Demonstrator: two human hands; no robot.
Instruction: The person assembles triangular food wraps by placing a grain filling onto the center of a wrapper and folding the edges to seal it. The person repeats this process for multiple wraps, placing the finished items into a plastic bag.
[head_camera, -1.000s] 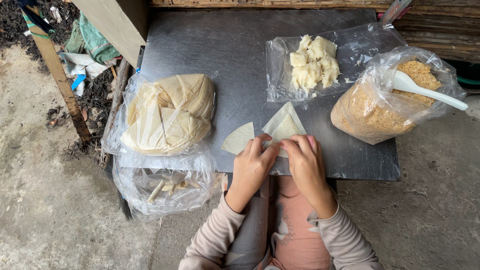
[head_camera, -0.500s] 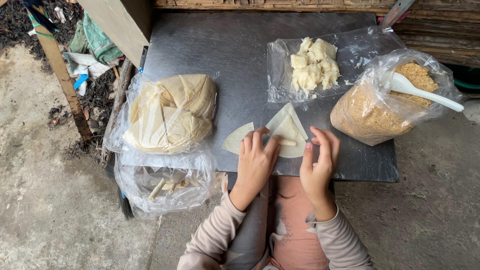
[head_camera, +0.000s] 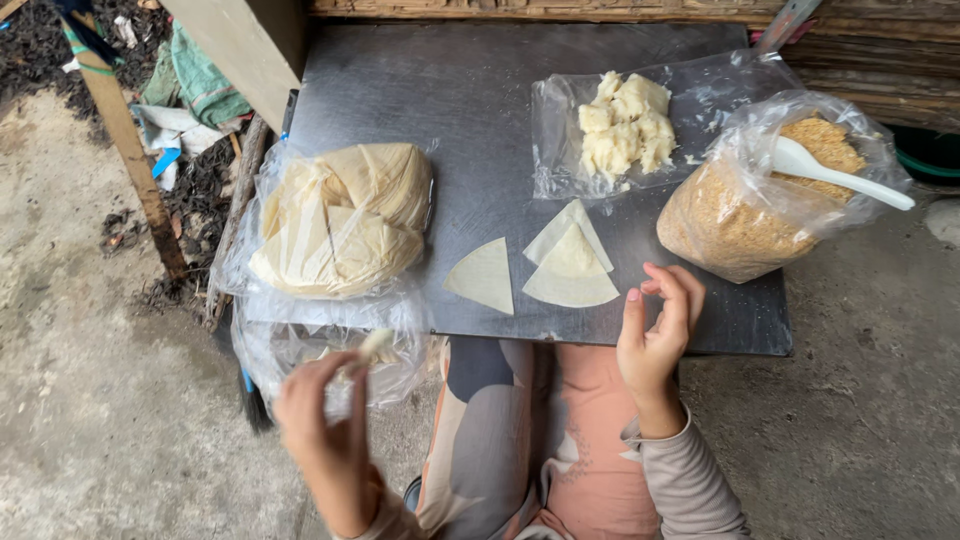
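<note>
Small pale scrap of wrapper trimming (head_camera: 375, 343) pinched in left hand (head_camera: 325, 420) grip, blurred, off the surface at 8 o'clock, over the clear plastic bag of offcuts (head_camera: 330, 350). Right hand (head_camera: 655, 335) loosely curled, holding nothing, at 5 o'clock of the folded pale triangular wrapper (head_camera: 572, 270) w/ a second triangle (head_camera: 485, 275) beside it on the dark metal surface (head_camera: 450, 110). Best done: drop scrap well inside bag mouth; keep right hand near the fold.
</note>
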